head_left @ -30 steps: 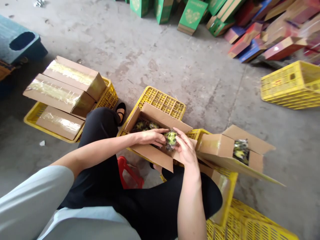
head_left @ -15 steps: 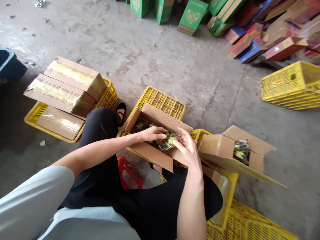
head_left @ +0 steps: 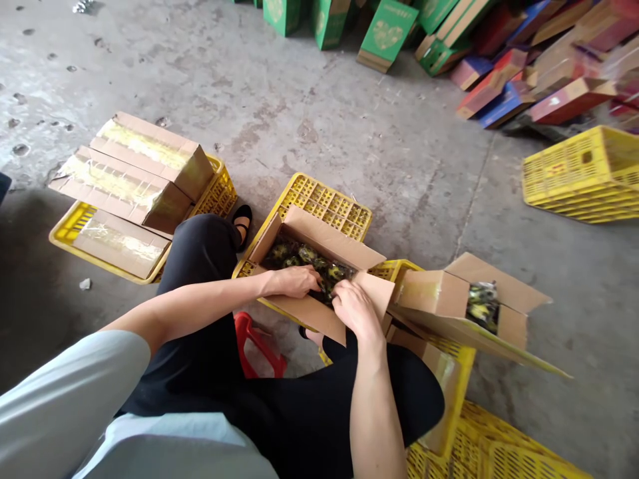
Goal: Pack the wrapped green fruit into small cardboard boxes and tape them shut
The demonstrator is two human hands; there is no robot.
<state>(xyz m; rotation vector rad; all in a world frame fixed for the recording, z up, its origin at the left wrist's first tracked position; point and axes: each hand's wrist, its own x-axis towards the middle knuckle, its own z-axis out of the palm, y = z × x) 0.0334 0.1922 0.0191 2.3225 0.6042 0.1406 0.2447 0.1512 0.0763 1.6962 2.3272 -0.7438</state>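
An open cardboard box [head_left: 324, 234] stands on an upturned yellow crate [head_left: 327, 203] between my knees. Inside it lie clear plastic bags [head_left: 308, 253] of dark, yellow-green contents whose kind I cannot make out. My left hand [head_left: 298, 281] reaches over the near flap, its fingers curled down on a bag. Across from it, at the box's right end, my right hand [head_left: 353, 306] has its fingers bent onto the same bag, fingertips partly hidden. To the right, a second open box [head_left: 452, 293] shows a similar bag [head_left: 482, 305] inside.
Taped cardboard boxes [head_left: 144, 150] rest on a yellow crate [head_left: 64, 234] at left. A red stool [head_left: 244, 332] is below me. More yellow crates stand at the lower right [head_left: 519, 459] and far right [head_left: 564, 169]. Green boxes [head_left: 387, 33] and red-blue boxes [head_left: 504, 80] line the back.
Both hands have lowered into the box with the bag. My right hand has moved left and down, and its spread fingers have curled in.
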